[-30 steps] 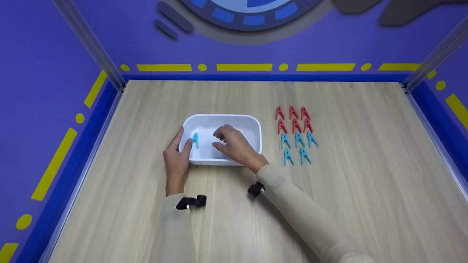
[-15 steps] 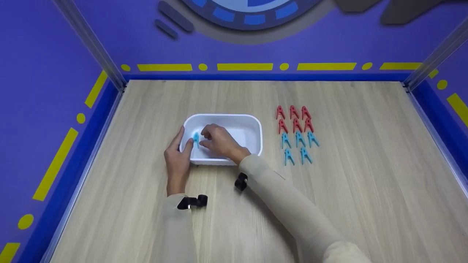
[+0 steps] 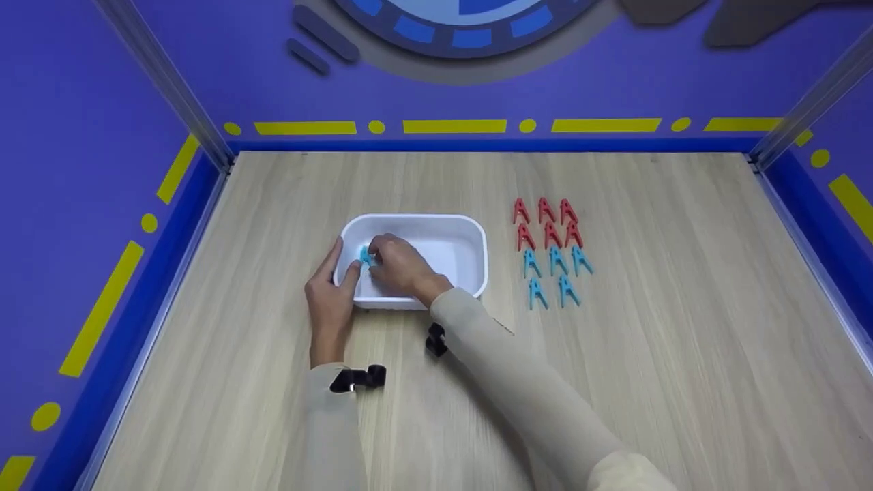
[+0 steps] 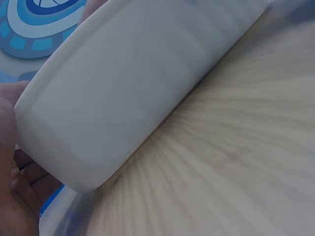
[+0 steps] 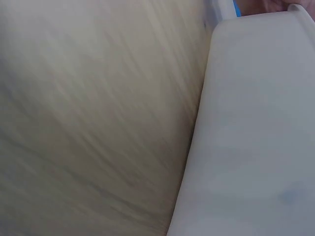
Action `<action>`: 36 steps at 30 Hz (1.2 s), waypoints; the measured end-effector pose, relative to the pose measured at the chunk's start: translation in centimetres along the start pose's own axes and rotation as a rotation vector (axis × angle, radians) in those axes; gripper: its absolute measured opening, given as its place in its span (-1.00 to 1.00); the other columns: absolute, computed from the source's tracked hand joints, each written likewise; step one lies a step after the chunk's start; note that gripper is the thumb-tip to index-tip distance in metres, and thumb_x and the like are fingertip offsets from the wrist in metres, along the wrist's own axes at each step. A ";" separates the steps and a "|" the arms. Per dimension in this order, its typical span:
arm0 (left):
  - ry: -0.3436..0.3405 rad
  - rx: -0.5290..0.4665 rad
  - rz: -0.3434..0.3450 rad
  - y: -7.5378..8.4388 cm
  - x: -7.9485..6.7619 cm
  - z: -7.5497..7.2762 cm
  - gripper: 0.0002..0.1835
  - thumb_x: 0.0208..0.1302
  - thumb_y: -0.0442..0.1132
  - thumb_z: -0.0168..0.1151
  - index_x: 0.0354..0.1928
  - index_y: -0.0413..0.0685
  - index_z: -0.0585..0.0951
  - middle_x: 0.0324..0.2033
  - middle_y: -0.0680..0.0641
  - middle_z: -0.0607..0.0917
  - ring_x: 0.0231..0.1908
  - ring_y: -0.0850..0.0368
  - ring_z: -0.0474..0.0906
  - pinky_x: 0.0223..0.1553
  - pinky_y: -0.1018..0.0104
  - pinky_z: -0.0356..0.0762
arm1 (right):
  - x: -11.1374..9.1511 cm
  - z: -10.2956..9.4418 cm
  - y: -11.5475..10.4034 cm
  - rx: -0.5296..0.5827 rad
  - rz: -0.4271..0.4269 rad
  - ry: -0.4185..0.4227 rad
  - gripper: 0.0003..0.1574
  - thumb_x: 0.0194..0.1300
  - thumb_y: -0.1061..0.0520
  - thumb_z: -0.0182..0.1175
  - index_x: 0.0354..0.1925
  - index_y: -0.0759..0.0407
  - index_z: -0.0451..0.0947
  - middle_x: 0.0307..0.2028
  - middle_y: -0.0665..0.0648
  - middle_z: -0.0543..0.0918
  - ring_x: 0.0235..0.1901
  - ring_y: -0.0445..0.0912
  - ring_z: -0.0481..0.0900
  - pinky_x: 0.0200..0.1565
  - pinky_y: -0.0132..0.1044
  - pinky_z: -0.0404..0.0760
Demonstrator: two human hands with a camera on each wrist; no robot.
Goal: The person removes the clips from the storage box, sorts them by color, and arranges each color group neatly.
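Observation:
A white plastic tub (image 3: 450, 256) stands on the wooden table. My left hand (image 3: 331, 300) grips its left end, thumb over the rim and fingers along the outside; in the left wrist view, that hand shows beside the tub's outer wall (image 4: 98, 113). Inside the tub, near the left end, is a blue clothespin (image 3: 365, 255). My right hand (image 3: 402, 267) reaches in over the front rim and pinches the clothespin with curled fingers, hiding part of it. Only the tub's outside (image 5: 251, 113) and the tabletop fill most of the right wrist view.
Right of the tub lie several red clothespins (image 3: 551, 235) in two rows, with several blue clothespins (image 3: 558, 261) in two rows nearer me. A blue-purple wall (image 3: 477, 95) with yellow marks borders the table (image 3: 682, 307) at the back and sides.
My right hand has moved left inside the tub, from its middle to the blue clothespin, and its fingers have closed there. The left hand has stayed on the tub's end.

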State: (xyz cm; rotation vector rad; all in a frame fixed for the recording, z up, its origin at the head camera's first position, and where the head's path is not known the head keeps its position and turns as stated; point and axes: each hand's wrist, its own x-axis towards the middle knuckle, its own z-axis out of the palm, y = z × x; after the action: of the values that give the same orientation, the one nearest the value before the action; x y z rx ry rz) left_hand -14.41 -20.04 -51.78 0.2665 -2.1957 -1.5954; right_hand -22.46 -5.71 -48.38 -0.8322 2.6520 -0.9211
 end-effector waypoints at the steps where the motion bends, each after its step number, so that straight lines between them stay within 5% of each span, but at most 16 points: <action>1: -0.001 -0.002 0.000 0.0 0.0 0.0 -0.40 0.46 -0.27 0.34 0.50 -0.09 0.48 0.48 -0.11 0.47 0.51 0.00 0.32 0.52 0.24 0.23 | 0.0 0.0 0.0 0.007 0.003 0.001 -0.63 0.45 0.26 0.33 0.18 0.32 0.62 -0.07 0.15 0.65 -0.09 -0.06 0.64 0.03 -0.28 0.66; 9: 0.005 -0.006 0.007 -0.2 0.0 0.1 -0.41 0.47 -0.31 0.32 0.50 -0.10 0.48 0.47 -0.09 0.48 0.50 0.01 0.33 0.52 0.24 0.23 | -0.2 -0.2 0.3 0.015 0.036 0.014 -0.64 0.44 0.39 0.22 0.16 0.31 0.65 -0.09 0.16 0.67 -0.11 -0.03 0.64 0.03 -0.23 0.67; 16: 0.005 0.003 0.018 -0.2 0.0 0.0 -0.42 0.48 -0.30 0.32 0.50 -0.12 0.48 0.46 -0.11 0.48 0.50 0.01 0.33 0.52 0.24 0.24 | -0.3 -0.1 0.3 0.005 0.038 0.005 -0.67 0.46 0.09 0.39 0.07 0.26 0.69 -0.10 0.10 0.63 -0.14 -0.08 0.59 0.00 -0.29 0.65; 22: -0.001 0.004 0.002 -0.1 0.0 0.2 -0.41 0.51 -0.24 0.31 0.52 -0.09 0.47 0.47 -0.06 0.47 0.50 0.06 0.32 0.51 0.26 0.24 | -0.5 -0.3 0.5 -0.039 0.018 0.004 -0.66 0.40 0.17 0.42 0.08 0.29 0.70 -0.07 0.14 0.65 -0.10 -0.04 0.62 0.06 -0.27 0.66; 36: -0.014 0.021 -0.022 0.1 -0.1 0.0 -0.41 0.54 -0.21 0.30 0.54 -0.05 0.44 0.50 -0.04 0.45 0.52 0.06 0.30 0.52 0.22 0.25 | -2.6 -1.7 0.6 0.073 0.003 0.103 -0.67 0.40 0.11 0.47 0.03 0.26 0.71 -0.13 0.11 0.66 -0.16 -0.08 0.60 0.00 -0.28 0.67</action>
State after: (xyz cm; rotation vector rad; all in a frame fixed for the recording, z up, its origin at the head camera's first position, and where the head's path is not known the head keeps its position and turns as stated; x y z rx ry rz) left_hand -14.34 -19.94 -51.76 0.2876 -2.2284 -1.5915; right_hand -21.23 -2.97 -47.37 -0.7837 2.6862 -1.0815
